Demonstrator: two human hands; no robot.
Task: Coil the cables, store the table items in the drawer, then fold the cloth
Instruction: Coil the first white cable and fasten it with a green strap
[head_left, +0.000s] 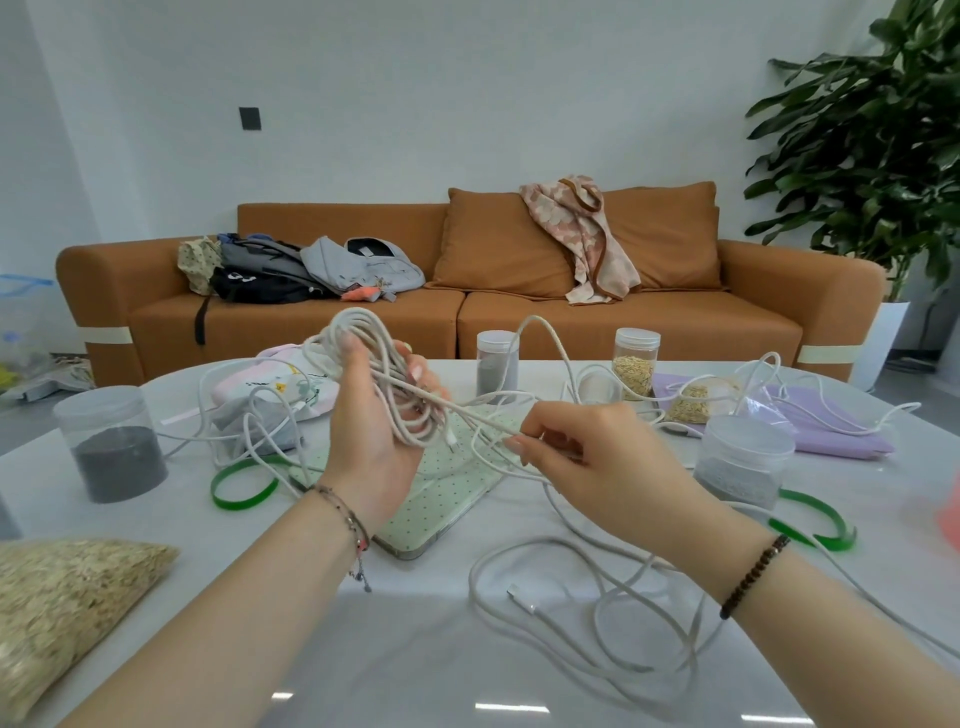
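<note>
My left hand (374, 415) is raised over the table and grips a bundle of white cable loops (353, 332). My right hand (587, 457) pinches the same cable's free strand (483, 418), stretched from the coil to its fingers. More loose white cable (587, 603) sprawls on the table near me, with a plug end (521, 597) showing. A lilac cloth (831, 421) lies at the far right under another cable. A green dotted flat case (436, 499) lies under my hands.
Clear jars of dark powder (111, 447), (497, 364), (743, 462) and a jar of grain (635, 361) stand about the white table (441, 665). A grain bag (67, 597) lies at near left. Green bands (244, 488), (821, 530) flank the case. An orange sofa (519, 312) stands behind.
</note>
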